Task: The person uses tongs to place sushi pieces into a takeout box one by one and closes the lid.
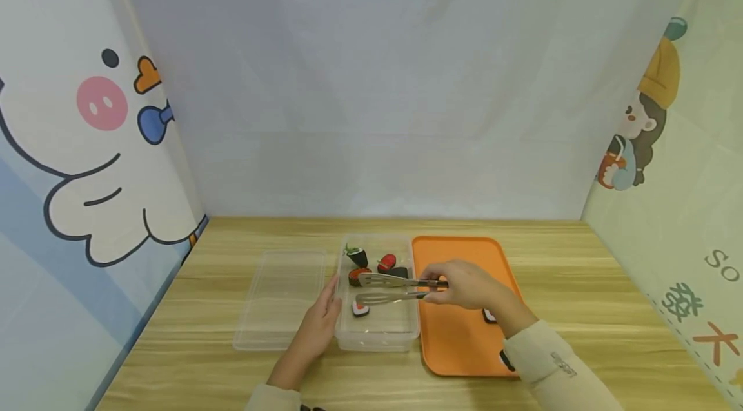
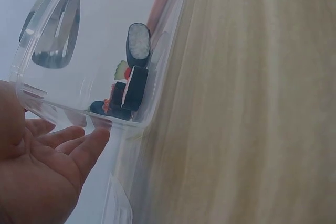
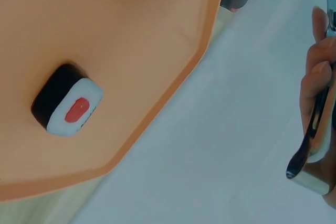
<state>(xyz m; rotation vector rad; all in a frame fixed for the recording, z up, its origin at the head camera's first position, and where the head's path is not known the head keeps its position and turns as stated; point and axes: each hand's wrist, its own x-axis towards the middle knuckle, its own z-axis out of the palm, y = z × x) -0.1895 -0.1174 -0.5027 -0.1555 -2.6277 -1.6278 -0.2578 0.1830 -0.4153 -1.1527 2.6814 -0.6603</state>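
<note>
My right hand grips metal tongs with dark handles. Their tips stand apart over the clear plastic box, nothing seen between them. A sushi roll with a red centre lies in the box just below the nearer tip. Behind it sit a hand-roll cone, a red-topped sushi piece, another red piece and a dark-wrapped piece. My left hand rests against the box's left wall. In the left wrist view its fingers are extended and touch the wall.
An orange tray stands right of the box, bearing sushi pieces partly hidden by my right arm. One roll shows closely in the right wrist view. A clear lid lies to the left on the wooden table.
</note>
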